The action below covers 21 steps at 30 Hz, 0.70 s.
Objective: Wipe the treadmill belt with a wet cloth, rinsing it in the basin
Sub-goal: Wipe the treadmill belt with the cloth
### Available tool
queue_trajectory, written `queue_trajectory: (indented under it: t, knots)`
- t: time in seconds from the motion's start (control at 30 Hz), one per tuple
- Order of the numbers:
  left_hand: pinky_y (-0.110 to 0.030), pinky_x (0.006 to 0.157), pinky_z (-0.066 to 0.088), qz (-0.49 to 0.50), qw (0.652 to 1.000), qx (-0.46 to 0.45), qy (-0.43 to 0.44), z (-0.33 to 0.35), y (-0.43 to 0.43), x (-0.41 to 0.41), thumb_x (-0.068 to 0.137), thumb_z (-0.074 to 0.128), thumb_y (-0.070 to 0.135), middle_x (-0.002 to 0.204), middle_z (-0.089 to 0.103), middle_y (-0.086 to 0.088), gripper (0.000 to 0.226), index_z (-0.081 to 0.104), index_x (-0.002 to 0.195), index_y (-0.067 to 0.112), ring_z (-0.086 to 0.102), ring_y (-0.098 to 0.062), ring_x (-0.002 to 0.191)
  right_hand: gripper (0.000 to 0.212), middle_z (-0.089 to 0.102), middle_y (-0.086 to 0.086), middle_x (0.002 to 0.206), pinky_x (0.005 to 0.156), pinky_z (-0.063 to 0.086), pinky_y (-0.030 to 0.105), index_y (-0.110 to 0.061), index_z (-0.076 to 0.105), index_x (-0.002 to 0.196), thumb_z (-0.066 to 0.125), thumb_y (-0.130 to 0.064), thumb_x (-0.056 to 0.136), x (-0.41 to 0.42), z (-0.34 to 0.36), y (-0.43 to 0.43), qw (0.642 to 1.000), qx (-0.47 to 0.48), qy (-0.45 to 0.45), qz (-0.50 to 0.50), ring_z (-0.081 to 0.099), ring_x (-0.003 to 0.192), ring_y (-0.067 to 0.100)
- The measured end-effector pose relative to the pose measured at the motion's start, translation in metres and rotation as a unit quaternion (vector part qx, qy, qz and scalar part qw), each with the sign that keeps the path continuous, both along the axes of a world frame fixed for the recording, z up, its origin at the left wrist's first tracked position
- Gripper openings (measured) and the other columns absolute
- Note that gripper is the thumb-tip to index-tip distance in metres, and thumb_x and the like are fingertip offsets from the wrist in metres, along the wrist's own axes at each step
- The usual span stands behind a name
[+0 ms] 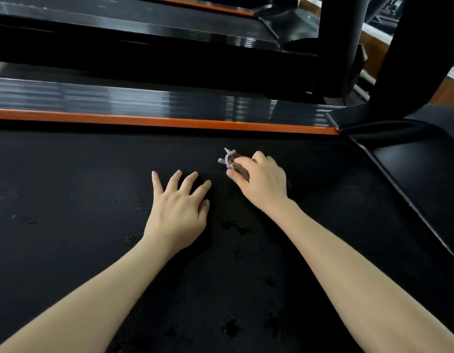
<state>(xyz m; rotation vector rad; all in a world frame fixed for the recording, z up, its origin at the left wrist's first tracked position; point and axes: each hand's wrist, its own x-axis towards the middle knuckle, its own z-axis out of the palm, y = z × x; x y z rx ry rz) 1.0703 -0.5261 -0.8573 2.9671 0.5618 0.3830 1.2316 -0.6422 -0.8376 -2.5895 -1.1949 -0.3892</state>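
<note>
The black textured treadmill belt (67,200) fills most of the view, with dark wet spots near its middle and lower part. My left hand (178,207) rests flat on the belt with fingers spread. To its right, my right hand (261,179) grips a small bunched cloth (233,161), brownish with a pale grey edge sticking out past the fingers, and holds it down on the belt. Most of the cloth is hidden under the hand. No basin is in view.
An orange strip (169,121) and a glossy black side rail (144,100) border the belt's far edge. A black upright post (409,59) and the motor cover (412,164) stand at the right. A second treadmill (118,21) lies beyond.
</note>
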Motion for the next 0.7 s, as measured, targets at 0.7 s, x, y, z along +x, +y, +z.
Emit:
queue_trajectory:
  t: [0.7]
  knots:
    - [-0.066,0.110,0.000,0.009,1.000,0.011,0.006,0.004,-0.002,-0.001,0.099,0.034,0.038,0.151,0.035,-0.006,0.046,0.041,0.143,0.028,0.023,-0.034,0.141,0.046,0.057,0.002,0.084,0.059,0.045,0.033,-0.030,0.070,0.109,0.052,-0.064,0.083,-0.082,0.003,-0.130,0.996,0.020,-0.015,-0.083,0.055,0.073,0.028]
